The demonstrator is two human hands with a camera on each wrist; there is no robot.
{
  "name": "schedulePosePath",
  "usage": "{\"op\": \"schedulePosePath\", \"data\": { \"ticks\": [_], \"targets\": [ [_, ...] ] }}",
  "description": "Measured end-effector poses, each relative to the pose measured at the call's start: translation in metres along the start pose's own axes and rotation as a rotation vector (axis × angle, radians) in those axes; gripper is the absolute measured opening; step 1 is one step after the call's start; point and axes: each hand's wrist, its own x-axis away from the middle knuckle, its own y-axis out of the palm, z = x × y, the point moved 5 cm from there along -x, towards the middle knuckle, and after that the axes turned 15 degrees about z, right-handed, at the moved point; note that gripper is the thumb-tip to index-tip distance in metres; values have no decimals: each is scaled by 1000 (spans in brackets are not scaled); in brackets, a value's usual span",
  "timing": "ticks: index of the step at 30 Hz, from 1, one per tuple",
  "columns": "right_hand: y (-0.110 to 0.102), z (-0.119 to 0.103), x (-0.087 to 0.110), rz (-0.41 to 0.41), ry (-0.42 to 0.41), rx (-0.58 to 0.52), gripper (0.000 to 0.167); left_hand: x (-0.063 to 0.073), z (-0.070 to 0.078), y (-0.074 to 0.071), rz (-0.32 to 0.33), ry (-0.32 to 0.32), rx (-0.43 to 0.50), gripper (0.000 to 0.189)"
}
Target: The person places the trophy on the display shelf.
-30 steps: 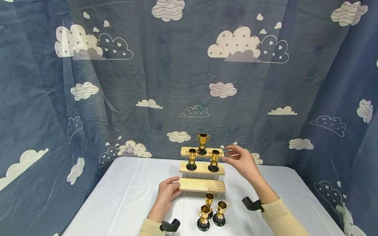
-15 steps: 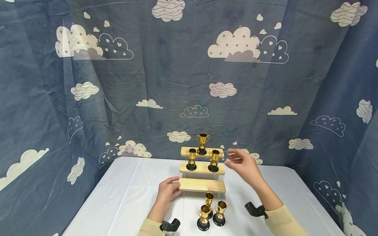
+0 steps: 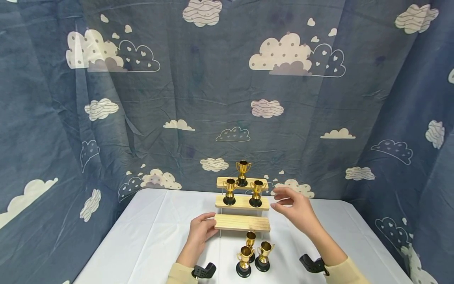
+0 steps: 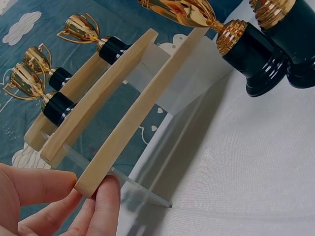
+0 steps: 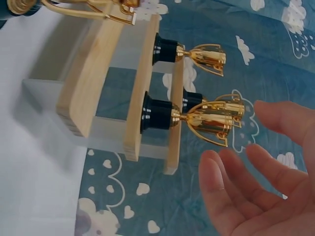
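Observation:
A three-tier wooden display stand has clear side supports. My left hand (image 3: 199,236) pinches the left end of its lowest shelf (image 3: 242,223), thumb and fingers on either face in the left wrist view. That shelf bears nothing. The middle shelf (image 3: 242,202) carries a left gold trophy cup (image 3: 229,190) and a right trophy cup (image 3: 257,192), both upright on black bases. Another trophy cup (image 3: 242,169) stands on the top shelf (image 3: 223,182). Beside the stand's right side, my right hand (image 3: 296,211) holds nothing, its fingers loosely bent and apart from the nearest cup.
Three more trophies stand upright on the white tablecloth (image 3: 159,225) before the stand: a front one (image 3: 244,261), a right one (image 3: 264,255) and a rear one (image 3: 250,239), partly hidden. A blue cloud-patterned curtain (image 3: 198,98) encloses the table's back and sides.
My right hand has drawn away from the right trophy cup on the middle shelf, moving right and slightly toward me. The left hand keeps its grip on the lowest shelf, and the trophies stay put.

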Motion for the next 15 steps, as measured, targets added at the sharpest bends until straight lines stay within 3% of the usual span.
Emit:
{"op": "schedulePosePath", "data": {
  "ticks": [15],
  "targets": [
    [-2,1,24,-76,19,11,46,3,3,0,-16,8,7,46]
  ]
}}
